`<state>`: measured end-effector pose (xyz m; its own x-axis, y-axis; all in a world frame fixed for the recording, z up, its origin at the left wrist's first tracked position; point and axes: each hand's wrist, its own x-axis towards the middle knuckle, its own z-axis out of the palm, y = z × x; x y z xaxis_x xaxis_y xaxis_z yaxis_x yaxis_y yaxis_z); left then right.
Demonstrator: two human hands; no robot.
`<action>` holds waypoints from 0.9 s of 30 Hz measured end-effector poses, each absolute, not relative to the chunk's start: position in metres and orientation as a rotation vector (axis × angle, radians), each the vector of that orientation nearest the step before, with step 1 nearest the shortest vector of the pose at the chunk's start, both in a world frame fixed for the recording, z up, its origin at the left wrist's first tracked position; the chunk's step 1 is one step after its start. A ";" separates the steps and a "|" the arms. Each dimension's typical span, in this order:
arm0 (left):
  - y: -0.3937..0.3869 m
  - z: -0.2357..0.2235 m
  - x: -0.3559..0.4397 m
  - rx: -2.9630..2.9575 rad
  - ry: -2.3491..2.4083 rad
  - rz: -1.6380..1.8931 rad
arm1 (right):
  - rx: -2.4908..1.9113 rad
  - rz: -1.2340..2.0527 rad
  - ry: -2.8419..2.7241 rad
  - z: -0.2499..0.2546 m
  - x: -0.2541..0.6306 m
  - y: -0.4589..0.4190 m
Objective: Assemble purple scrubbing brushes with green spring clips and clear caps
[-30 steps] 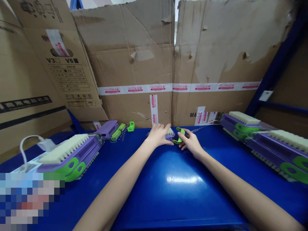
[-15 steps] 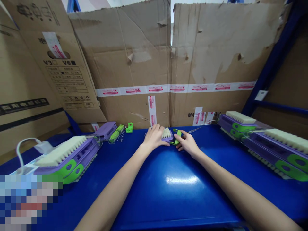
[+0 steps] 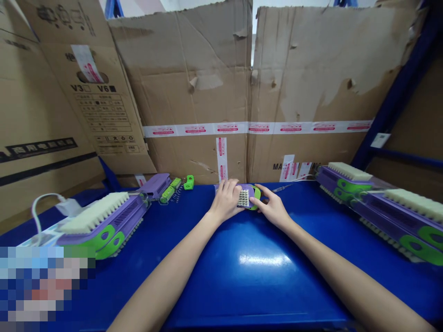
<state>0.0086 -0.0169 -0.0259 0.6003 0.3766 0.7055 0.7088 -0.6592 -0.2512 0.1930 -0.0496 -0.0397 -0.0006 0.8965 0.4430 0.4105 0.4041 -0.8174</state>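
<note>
Presently clasping the purple bristled block (image 3: 244,198) in the left grip (image 3: 225,199), pinching the green end piece (image 3: 257,192) in the right grip (image 3: 273,206).

Head cam, wide view — looks fwd & down from above and betw. both bare arms (image 3: 166,263), which run in from the btm edge. L hand (image 3: 224,203) and R hand (image 3: 275,210) sit approx. mid-frame, at arm's reach from the lens. Blue table (image 3: 259,290) fills most of the lower half, near edge just in shot at btm. Cardboard wall (image 3: 194,97) faces the cam behind, w/ tall box (image 3: 107,124) on L, blue post (image 3: 398,87) on R — both lean outward twd the top.
</note>
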 end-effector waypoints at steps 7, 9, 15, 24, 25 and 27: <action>-0.022 -0.019 0.007 -2.401 -0.875 -0.797 | -1.161 0.375 -1.703 -0.034 0.194 -0.054; -0.023 -0.018 0.007 -2.420 -0.873 -0.783 | -1.155 0.309 -1.705 -0.034 0.193 -0.055; -0.024 -0.019 0.009 -2.383 -0.866 -0.920 | -1.093 0.084 -1.679 -0.038 0.185 -0.057; -0.027 -0.019 0.014 -2.395 -0.885 -1.049 | -1.072 0.034 -1.623 -0.034 0.181 -0.064; -0.027 -0.020 0.014 -2.398 -0.884 -1.047 | -1.073 0.037 -1.629 -0.033 0.181 -0.064; -0.026 -0.022 0.015 -2.399 -0.890 -1.051 | -1.083 0.035 -1.655 -0.034 0.181 -0.063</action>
